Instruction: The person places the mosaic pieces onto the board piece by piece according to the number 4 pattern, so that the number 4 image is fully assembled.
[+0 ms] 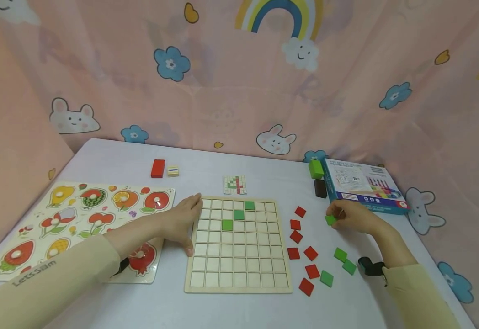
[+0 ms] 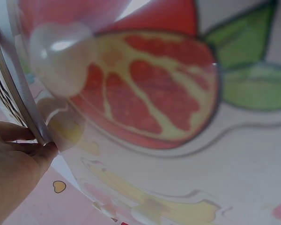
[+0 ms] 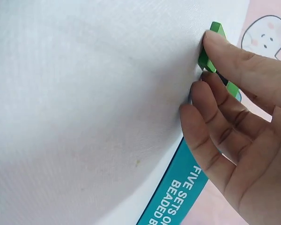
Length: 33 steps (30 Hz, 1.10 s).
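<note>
A wooden grid board (image 1: 239, 290) lies on the table with three green square tiles set diagonally in its cells, one of them a green tile (image 1: 227, 225). My left hand (image 1: 182, 219) rests along the board's upper left edge, fingers and thumb spread against it. In the left wrist view, the left hand's fingertips (image 2: 48, 149) touch that edge. My right hand (image 1: 352, 217) pinches a green square tile (image 3: 207, 60) between thumb and fingers, just in front of the boxed set. Several loose red tiles (image 1: 295, 236) and three green tiles (image 1: 340, 254) lie right of the board.
A fruit peg puzzle (image 1: 116, 188) lies left, partly under the left forearm. Behind the board is a small pattern card (image 1: 234, 185). A red block (image 1: 157, 168) and striped block (image 1: 173, 171) stand back left; a green block (image 1: 316, 169), dark block (image 1: 320, 188) and box (image 1: 364, 185) back right.
</note>
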### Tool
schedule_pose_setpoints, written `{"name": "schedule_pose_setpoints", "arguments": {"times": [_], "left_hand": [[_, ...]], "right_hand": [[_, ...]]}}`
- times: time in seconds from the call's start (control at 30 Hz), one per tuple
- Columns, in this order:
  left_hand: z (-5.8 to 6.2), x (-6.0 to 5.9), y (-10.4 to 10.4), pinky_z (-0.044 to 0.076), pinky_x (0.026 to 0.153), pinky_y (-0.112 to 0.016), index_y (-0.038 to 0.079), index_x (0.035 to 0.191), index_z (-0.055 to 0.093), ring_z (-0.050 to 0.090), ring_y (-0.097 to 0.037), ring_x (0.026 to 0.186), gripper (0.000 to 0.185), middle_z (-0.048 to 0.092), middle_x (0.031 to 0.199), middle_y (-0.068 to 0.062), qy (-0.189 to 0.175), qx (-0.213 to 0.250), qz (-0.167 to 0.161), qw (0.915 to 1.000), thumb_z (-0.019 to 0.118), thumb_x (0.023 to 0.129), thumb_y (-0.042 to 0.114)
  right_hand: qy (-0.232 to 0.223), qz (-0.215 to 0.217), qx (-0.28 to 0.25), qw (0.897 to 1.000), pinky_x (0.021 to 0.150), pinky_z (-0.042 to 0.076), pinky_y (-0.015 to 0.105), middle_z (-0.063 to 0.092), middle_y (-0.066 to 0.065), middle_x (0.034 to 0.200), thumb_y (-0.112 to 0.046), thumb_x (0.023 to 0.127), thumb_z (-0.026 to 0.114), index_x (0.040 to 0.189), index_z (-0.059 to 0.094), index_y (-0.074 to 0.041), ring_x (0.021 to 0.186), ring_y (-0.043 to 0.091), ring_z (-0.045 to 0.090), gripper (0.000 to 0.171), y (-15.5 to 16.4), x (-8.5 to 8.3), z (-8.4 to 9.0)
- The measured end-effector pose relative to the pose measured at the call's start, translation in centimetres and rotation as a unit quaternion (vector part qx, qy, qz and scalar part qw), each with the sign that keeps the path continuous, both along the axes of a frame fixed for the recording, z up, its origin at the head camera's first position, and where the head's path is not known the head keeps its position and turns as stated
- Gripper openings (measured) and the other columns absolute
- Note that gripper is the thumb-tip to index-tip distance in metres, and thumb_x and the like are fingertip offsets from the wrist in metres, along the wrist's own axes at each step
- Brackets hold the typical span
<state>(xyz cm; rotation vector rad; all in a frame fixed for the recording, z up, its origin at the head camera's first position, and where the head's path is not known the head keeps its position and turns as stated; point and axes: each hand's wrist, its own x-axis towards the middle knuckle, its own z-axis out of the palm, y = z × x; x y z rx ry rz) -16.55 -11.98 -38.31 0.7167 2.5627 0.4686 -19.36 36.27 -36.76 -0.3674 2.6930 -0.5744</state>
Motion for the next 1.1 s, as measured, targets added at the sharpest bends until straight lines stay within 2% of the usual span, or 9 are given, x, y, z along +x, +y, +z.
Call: {"name": "schedule_pose_setpoints", "arguments": {"times": [0.17,0.27,0.37,0.63,0.97,1.1], "left_hand": [[-0.1,-0.1,-0.1,0.017,0.126,-0.056,-0.012,0.153,0.014,0.004,-0.046,0.154,0.133,0.002,0.165,-0.029,-0.001,0.000,0.000,1.0000,0.095,0.058,0.034],[-0.1,-0.1,-0.1,0.017,0.126,-0.056,-0.011,0.153,0.014,0.004,-0.046,0.154,0.133,0.002,0.165,-0.029,-0.001,-0.001,0.001,1.0000,0.095,0.058,0.034],[0.0,-0.1,0.0,0.017,0.126,-0.055,-0.011,0.153,0.014,0.005,-0.046,0.154,0.134,0.002,0.165,-0.029,-0.001,-0.003,0.001,1.0000,0.095,0.057,0.034],[0.2,-0.1,0.1,0.017,0.126,-0.055,-0.011,0.154,0.013,0.004,-0.045,0.154,0.133,0.001,0.165,-0.028,-0.006,-0.003,0.001,1.0000,0.094,0.059,0.034],[0.1,-0.1,0.1,0.018,0.126,-0.056,-0.013,0.153,0.014,0.006,-0.047,0.153,0.133,0.003,0.164,-0.030,0.002,-0.001,-0.002,1.0000,0.095,0.057,0.034],[0.1,0.1,0.1,0.018,0.126,-0.055,-0.011,0.153,0.014,0.005,-0.046,0.154,0.133,0.003,0.165,-0.029,-0.001,-0.001,0.002,1.0000,0.095,0.058,0.034]], "right_hand": [[-0.005,-0.003,0.008,1.000,0.081,0.054,0.032,0.064,0.006,0.095,-0.018,0.081,0.080,0.098,0.062,-0.009,0.088,0.018,0.057,0.026,-0.6,0.0,0.2],[0.007,0.005,0.010,1.000,0.076,0.050,0.027,0.062,0.004,0.088,-0.018,0.083,0.078,0.092,0.060,-0.009,0.085,0.017,0.055,0.022,-1.3,0.0,0.5],[0.021,0.013,-0.002,1.000,0.070,0.047,0.023,0.060,0.002,0.085,-0.015,0.086,0.074,0.093,0.061,-0.010,0.083,0.017,0.053,0.016,-2.6,0.1,1.0],[0.058,0.038,-0.050,0.996,0.066,0.045,0.024,0.060,0.001,0.084,-0.015,0.088,0.071,0.105,0.070,-0.014,0.082,0.018,0.052,0.016,-8.6,0.1,1.7],[0.041,0.087,-0.127,0.987,0.070,0.050,0.022,0.066,0.002,0.092,-0.013,0.089,0.071,0.106,0.072,-0.012,0.082,0.015,0.055,0.017,-16.7,1.0,1.3],[0.037,0.124,-0.149,0.980,0.072,0.050,0.020,0.072,0.003,0.097,-0.009,0.090,0.068,0.108,0.074,-0.011,0.080,0.011,0.056,0.019,-19.5,1.3,1.1]]}}
